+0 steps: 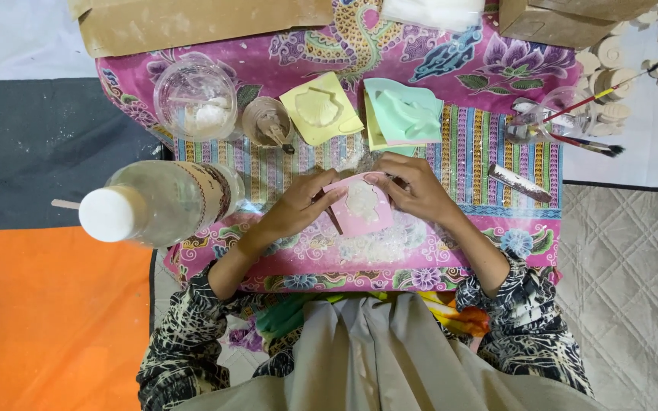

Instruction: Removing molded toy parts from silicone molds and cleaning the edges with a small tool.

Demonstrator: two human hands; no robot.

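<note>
1. The left hand (295,207) grips the left edge of a pink mould (359,205), fingers curled narrow around it.
2. The right hand (414,186) pinches the mould's far right corner, fingers bent close.
3. The pink mould sits between both hands, near the middle of the patterned cloth (489,144), its hollow filled with pale white plaster.
4. Just beyond lie a yellow mould (320,108) and a green mould (405,114).
5. Far left stand a clear cup (194,99) and a small mixing cup (266,122).
6. A plastic bottle (154,204) with a white cap stands left of the hands.
7. Paintbrushes (580,122) rest far right.
</note>
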